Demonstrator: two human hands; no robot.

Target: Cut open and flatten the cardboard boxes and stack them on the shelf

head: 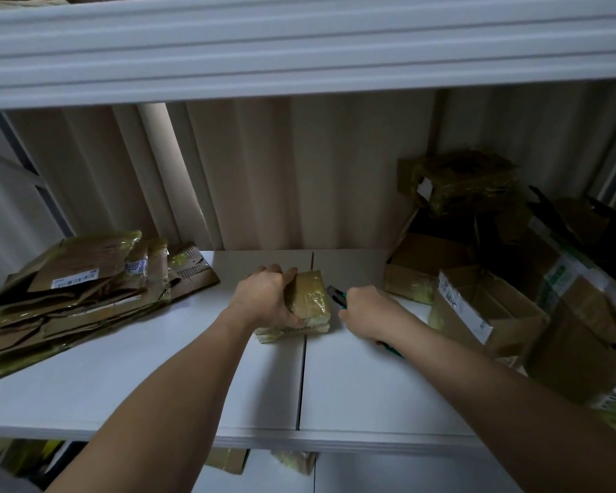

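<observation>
Left hand (269, 297) fingers clasp taped box (308, 304) (on shelf (157, 378)); right hand (365, 307) grips cutter (336, 294) beside it.

Single view: head-worn wide-angle camera, facing forward and down onto a white shelf (352, 378) at close, arm's-reach range. Both forearms entered from the lower edge, hands mid-frame. The upper shelf's edge (299, 48) crossed the top of frame; a corrugated back wall (299, 172) closed the view. Straight lines bowed toward the margins.
</observation>
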